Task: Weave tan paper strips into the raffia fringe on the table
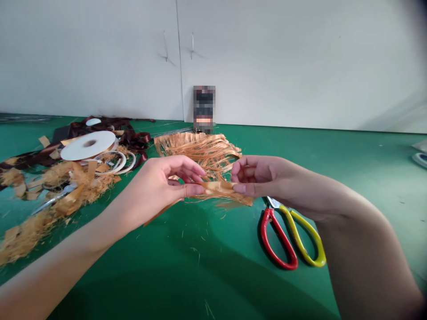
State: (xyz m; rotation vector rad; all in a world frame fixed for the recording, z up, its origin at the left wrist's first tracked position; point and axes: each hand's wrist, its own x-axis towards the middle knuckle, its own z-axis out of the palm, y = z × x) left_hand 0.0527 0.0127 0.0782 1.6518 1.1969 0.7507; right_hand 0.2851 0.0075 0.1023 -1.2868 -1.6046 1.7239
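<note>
My left hand (pixel 167 182) and my right hand (pixel 263 175) face each other above the green table. Between their fingertips they pinch a frayed golden raffia strip (pixel 213 189), one end in each hand. Just behind and under the hands lies a fringed sheet of the same orange-gold fibre (pixel 200 153), partly hidden by my fingers. Below my right wrist rest red-and-yellow-handled scissors (pixel 290 238), their blades tucked under my forearm and hidden.
To the left lie a white tape roll (pixel 88 145), thin white rings (pixel 116 162), dark brown ribbon (pixel 133 140) and a heap of shredded golden fibre (pixel 63 186) with a metal tool (pixel 55 200). A blurred object (pixel 204 109) stands against the white wall.
</note>
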